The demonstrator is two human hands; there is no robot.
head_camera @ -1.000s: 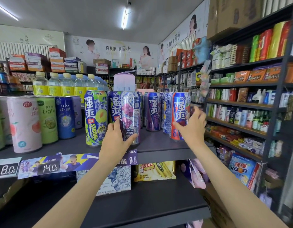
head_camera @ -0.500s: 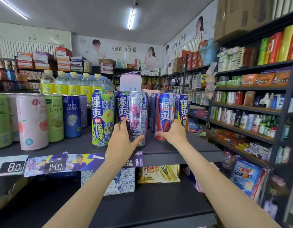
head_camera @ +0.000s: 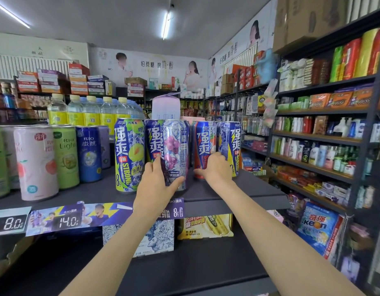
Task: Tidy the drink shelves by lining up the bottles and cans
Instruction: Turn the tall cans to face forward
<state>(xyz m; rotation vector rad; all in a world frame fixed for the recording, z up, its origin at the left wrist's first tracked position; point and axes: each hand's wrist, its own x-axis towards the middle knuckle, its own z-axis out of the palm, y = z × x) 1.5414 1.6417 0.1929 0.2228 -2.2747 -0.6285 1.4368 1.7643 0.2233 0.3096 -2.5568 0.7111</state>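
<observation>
Tall drink cans stand on a dark shelf [head_camera: 95,194]. My left hand [head_camera: 158,181] wraps the lower part of a purple grape can [head_camera: 176,146] near the shelf's front edge. Left of it stands a green-and-blue can [head_camera: 129,154]. My right hand [head_camera: 216,167] grips the base of a red-and-blue can [head_camera: 204,142], which stands upright beside a blue-and-yellow can [head_camera: 230,142]. More cans stand hidden behind these.
At the left of the shelf stand a pink peach can [head_camera: 36,163], a green can [head_camera: 66,154] and a dark blue can [head_camera: 88,152], with yellow-labelled bottles [head_camera: 91,112] behind. Price tags [head_camera: 67,221] line the edge. Boxed packs [head_camera: 206,226] sit below. Stocked shelves [head_camera: 325,137] run along the right.
My right hand has slid the red-and-blue can from the shelf's right end leftward toward the grape can. My left hand has kept its hold on the grape can.
</observation>
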